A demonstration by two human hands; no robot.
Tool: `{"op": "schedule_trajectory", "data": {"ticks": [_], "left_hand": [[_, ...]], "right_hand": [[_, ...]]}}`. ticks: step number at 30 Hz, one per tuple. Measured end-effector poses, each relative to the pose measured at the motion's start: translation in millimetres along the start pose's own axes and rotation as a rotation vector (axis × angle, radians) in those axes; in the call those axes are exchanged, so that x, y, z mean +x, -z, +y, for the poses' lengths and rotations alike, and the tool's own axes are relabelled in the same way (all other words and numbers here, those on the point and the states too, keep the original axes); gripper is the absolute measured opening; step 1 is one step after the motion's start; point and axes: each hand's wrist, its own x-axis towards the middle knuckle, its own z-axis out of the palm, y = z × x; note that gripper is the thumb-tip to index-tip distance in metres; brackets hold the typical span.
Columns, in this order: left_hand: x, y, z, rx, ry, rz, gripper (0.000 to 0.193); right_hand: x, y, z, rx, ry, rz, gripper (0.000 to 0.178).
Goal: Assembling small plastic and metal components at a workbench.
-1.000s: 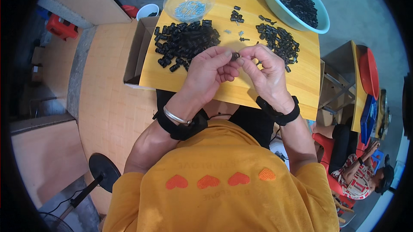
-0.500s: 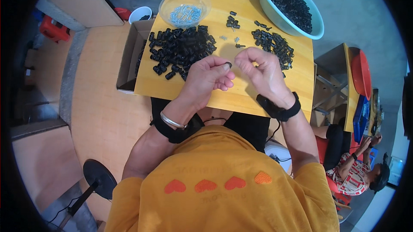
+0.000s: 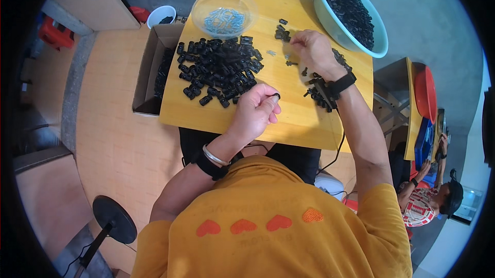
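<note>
My left hand is closed near the table's front edge, thumb and forefinger pinching a small black plastic barrel, apparently a cord lock body. Left of it spreads a heap of similar black cord lock barrels. My right hand reaches farther out, its fingers bent together beside a little group of black parts; what its fingertips hold, if anything, is hidden. Below that wrist lies a pile of small black plungers, partly covered by the arm. Tiny metal springs lie between the piles.
A clear bowl of springs stands behind the barrel heap. At the back right, a pale blue basin holds many black parts. A cardboard box stands against the table's left side. Another person sits at the far right.
My right hand has moved away from the left, outward toward the small group of black parts. My left hand has come slightly nearer to me, still pinching the barrel.
</note>
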Motion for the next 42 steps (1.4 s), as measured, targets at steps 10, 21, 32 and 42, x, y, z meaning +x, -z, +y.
{"op": "schedule_trajectory", "data": {"ticks": [10, 21, 32, 42], "left_hand": [[0.2, 2.7, -3.1, -0.036, 0.016, -0.027, 0.010], [-2.1, 6.3, 16.0, -0.195, 0.059, 0.027, 0.015], [-16.3, -16.7, 33.3, -0.186, -0.156, -0.022, 0.015], [-19.8, -24.3, 30.4, -0.200, -0.125, 0.006, 0.016]], "right_hand": [[19.1, -14.8, -20.4, -0.206, -0.139, -0.131, 0.023], [-34.4, 22.2, -46.1, 0.917, -0.261, -0.040, 0.007], [-101.9, 21.0, -75.6, 1.390, -0.245, 0.033, 0.007], [-119.5, -0.5, -78.5, 1.141, -0.128, 0.266, 0.005]]}}
